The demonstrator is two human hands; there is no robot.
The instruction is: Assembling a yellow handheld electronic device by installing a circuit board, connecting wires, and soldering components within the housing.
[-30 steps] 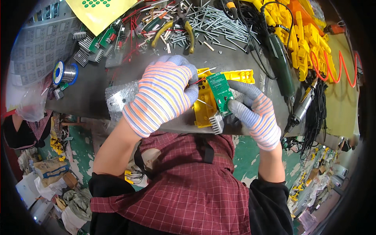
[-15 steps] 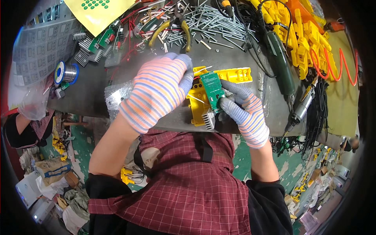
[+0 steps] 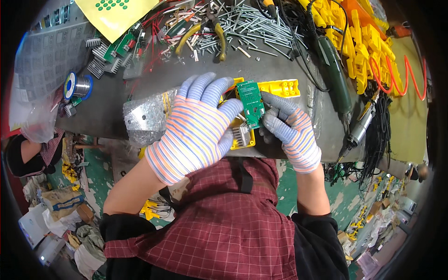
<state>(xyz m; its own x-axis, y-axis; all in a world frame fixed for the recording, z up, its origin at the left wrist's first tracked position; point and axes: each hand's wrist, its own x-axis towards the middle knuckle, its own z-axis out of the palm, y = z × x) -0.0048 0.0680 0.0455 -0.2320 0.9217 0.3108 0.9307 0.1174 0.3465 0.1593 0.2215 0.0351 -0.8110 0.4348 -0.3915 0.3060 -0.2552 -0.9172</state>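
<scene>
Left hand (image 3: pixel 192 128) lower, spread beside heatsink (image 3: pixel 241 136)

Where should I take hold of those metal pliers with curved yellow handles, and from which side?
Probably best around both handles of the metal pliers with curved yellow handles, coming from the wearer's side of the bench. The handles splay toward that side, while the head points away among loose silver metal screws that could get in the way.

At 10 o'clock, a blue-rimmed spool of silvery wire (image 3: pixel 84 87); at 11, a yellow sheet with green dots (image 3: pixel 114 29); at 12, yellow-handled pliers (image 3: pixel 220 41); at 2, a dark-green cylindrical power tool (image 3: pixel 334 77).
</scene>
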